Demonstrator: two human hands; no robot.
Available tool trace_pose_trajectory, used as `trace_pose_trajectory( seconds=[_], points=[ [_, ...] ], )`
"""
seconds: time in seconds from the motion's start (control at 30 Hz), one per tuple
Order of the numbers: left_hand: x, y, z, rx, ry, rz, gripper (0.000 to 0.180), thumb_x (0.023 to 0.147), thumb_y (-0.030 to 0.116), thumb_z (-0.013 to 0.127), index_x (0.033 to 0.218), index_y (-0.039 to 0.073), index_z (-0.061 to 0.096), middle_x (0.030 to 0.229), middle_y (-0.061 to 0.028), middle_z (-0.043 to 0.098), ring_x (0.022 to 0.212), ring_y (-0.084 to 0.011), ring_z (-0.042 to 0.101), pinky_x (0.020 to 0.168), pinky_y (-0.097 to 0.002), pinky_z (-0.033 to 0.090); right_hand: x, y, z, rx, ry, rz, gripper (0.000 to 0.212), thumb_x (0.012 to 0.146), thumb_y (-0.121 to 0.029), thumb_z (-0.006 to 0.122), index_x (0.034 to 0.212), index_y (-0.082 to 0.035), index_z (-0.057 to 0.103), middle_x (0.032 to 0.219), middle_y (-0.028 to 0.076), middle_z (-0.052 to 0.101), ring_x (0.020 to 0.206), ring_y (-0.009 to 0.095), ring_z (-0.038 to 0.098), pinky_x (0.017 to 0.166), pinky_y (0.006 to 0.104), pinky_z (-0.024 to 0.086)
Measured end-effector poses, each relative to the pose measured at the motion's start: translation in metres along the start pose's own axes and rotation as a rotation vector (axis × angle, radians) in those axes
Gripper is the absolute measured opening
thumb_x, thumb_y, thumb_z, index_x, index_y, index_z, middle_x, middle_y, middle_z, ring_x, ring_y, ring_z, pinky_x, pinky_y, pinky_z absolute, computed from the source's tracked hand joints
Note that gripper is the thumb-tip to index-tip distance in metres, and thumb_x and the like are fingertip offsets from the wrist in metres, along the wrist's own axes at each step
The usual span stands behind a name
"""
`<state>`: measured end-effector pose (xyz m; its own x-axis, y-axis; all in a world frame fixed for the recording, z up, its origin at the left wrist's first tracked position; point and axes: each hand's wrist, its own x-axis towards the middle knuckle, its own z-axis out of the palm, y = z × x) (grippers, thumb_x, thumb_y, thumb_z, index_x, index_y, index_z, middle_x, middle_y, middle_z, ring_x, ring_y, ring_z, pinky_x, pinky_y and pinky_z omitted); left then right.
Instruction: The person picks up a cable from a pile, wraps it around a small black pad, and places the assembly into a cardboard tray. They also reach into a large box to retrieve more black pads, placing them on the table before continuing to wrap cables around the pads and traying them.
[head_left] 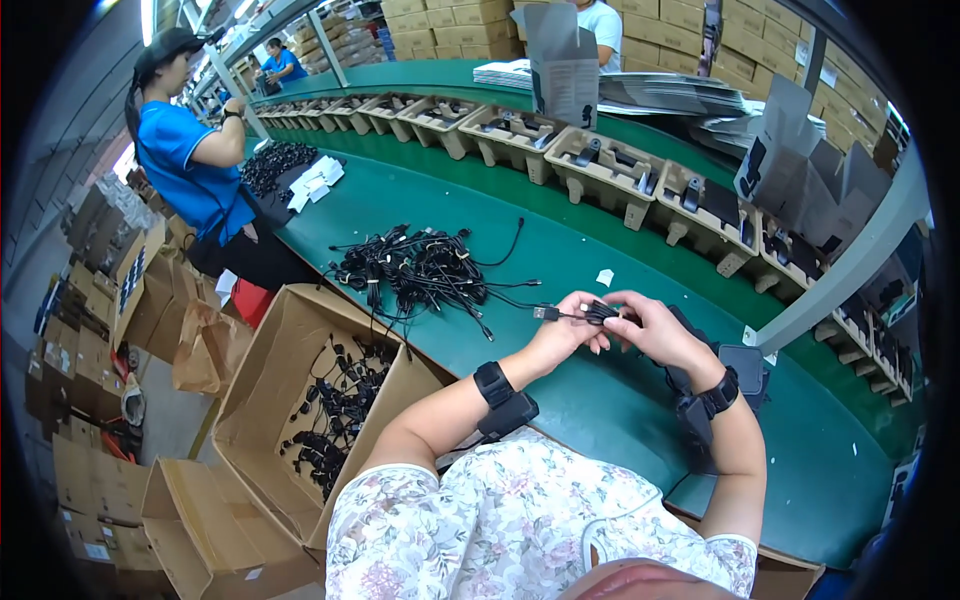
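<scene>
Between my two hands, over the green table, is a coiled black USB cable (600,312). Its metal plug sticks out past the fingers of my left hand (562,335), which holds the coil from the left side. My right hand (655,328) pinches the same coil from the right, with thumb and fingers closed on it. A tangled pile of black cables (410,270) lies on the table to the left of my hands. A few loose cable ends reach from it toward my left hand.
An open cardboard box (255,400) with more black cables stands left of me. Moulded pulp trays (600,180) with black parts line the table's far side. A grey post (850,250) rises at right. A co-worker in blue (190,150) stands at far left by white papers (315,183).
</scene>
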<state>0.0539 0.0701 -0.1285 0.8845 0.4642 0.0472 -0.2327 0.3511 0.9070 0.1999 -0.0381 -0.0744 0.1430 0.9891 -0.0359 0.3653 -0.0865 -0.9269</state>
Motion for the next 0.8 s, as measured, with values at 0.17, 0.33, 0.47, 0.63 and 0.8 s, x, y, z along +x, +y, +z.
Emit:
trace_pose_trajectory(
  seconds=[0.17, 0.33, 0.47, 0.63, 0.8],
  points=[
    [-0.005, -0.005, -0.02, 0.397, 0.05, -0.01, 0.017, 0.089, 0.004, 0.051, 0.105, 0.004, 0.049, 0.088, -0.006, 0.06, 0.071, -0.0118, 0.059, 0.062, -0.0238, 0.049, 0.002, -0.004, 0.0, -0.196, 0.017, 0.038, 0.025, 0.088, -0.012, 0.058, 0.111, -0.001, 0.054, 0.073, 0.003, 0.057, 0.061, 0.01, 0.055, 0.055, 0.0242, 0.045],
    [-0.015, -0.009, -0.085, 0.948, 0.173, 0.462, 0.016, 0.083, -0.002, 0.051, 0.095, 0.006, 0.058, 0.087, -0.0057, 0.058, 0.075, -0.0175, 0.06, 0.059, -0.0274, 0.047, 0.022, 0.0, 0.0, -0.264, 0.231, 0.023, 0.024, 0.088, -0.015, 0.058, 0.108, -0.003, 0.055, 0.071, 0.003, 0.055, 0.062, 0.01, 0.052, 0.055, 0.0251, 0.043],
    [-0.033, 0.012, -0.107, 1.105, 0.139, 0.485, 0.013, 0.081, -0.002, 0.051, 0.086, 0.005, 0.061, 0.084, -0.0102, 0.057, 0.072, -0.0252, 0.058, 0.061, -0.0331, 0.046, 0.037, 0.002, -0.021, -0.377, 0.426, 0.011, 0.025, 0.088, -0.017, 0.058, 0.108, -0.004, 0.055, 0.07, 0.003, 0.053, 0.062, 0.011, 0.048, 0.055, 0.0271, 0.041],
    [-0.035, 0.014, -0.139, 1.24, 0.034, 0.474, 0.011, 0.081, 0.002, 0.051, 0.084, 0.007, 0.06, 0.08, -0.0098, 0.056, 0.073, -0.0284, 0.058, 0.062, -0.0363, 0.047, 0.055, -0.003, -0.047, -0.566, 0.598, 0.164, 0.028, 0.086, -0.022, 0.059, 0.108, -0.006, 0.055, 0.073, 0.009, 0.058, 0.068, 0.019, 0.055, 0.06, 0.0334, 0.043],
    [-0.035, 0.01, -0.135, 1.248, -0.057, 0.517, 0.009, 0.08, 0.005, 0.051, 0.081, 0.009, 0.059, 0.079, -0.0091, 0.056, 0.075, -0.0289, 0.058, 0.063, -0.0386, 0.047, 0.065, -0.014, -0.055, -1.04, 0.665, 0.042, 0.038, 0.084, -0.023, 0.062, 0.118, -0.011, 0.049, 0.076, 0.013, 0.061, 0.071, 0.029, 0.06, 0.062, 0.0393, 0.045]
  ],
)
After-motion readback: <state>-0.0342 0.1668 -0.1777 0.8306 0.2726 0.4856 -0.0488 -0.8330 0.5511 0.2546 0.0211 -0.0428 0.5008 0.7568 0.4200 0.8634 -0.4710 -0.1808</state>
